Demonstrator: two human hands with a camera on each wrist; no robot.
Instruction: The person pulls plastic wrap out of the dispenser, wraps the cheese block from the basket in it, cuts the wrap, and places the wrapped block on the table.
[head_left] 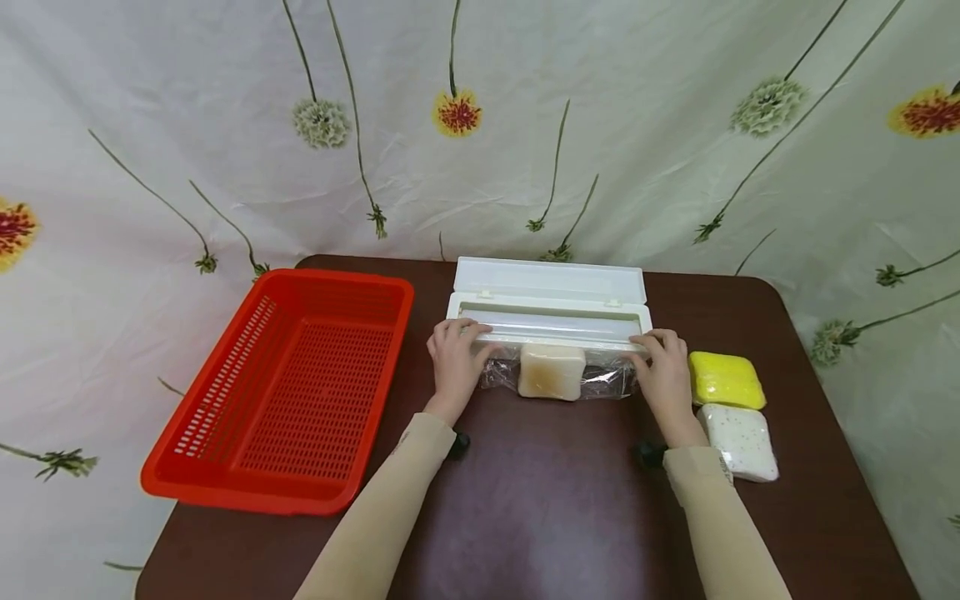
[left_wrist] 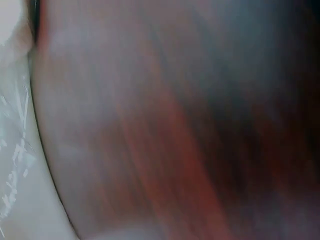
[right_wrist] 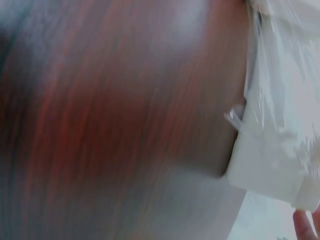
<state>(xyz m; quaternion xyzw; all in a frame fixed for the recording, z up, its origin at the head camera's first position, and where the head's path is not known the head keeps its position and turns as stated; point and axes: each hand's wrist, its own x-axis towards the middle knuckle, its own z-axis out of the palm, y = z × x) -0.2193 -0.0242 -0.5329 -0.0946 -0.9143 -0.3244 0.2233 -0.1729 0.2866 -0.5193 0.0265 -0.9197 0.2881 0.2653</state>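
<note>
A white cling film dispenser (head_left: pixel 551 304) stands at the back of the table with its lid (head_left: pixel 551 279) raised and a film roll (head_left: pixel 551 323) inside. Clear cling film (head_left: pixel 609 381) hangs out over its front edge. Against the film lies a white, rounded square piece with a browned patch (head_left: pixel 551 372), resembling a slice of bread. My left hand (head_left: pixel 455 358) pinches the film at the dispenser's front left corner, thumb below and fingers above. At the front right corner my right hand (head_left: pixel 666 371) does likewise; its fingertips (right_wrist: pixel 302 225) show at the dispenser's end in the right wrist view.
To the left, a red plastic basket (head_left: pixel 390 367) with slatted sides sits partly over the table edge. Right of my right hand lie a yellow block (head_left: pixel 726 380) and a white speckled block (head_left: pixel 738 442), both shiny as if wrapped. A flowered cloth (head_left: pixel 637 167) hangs behind the brown table (head_left: pixel 525 500).
</note>
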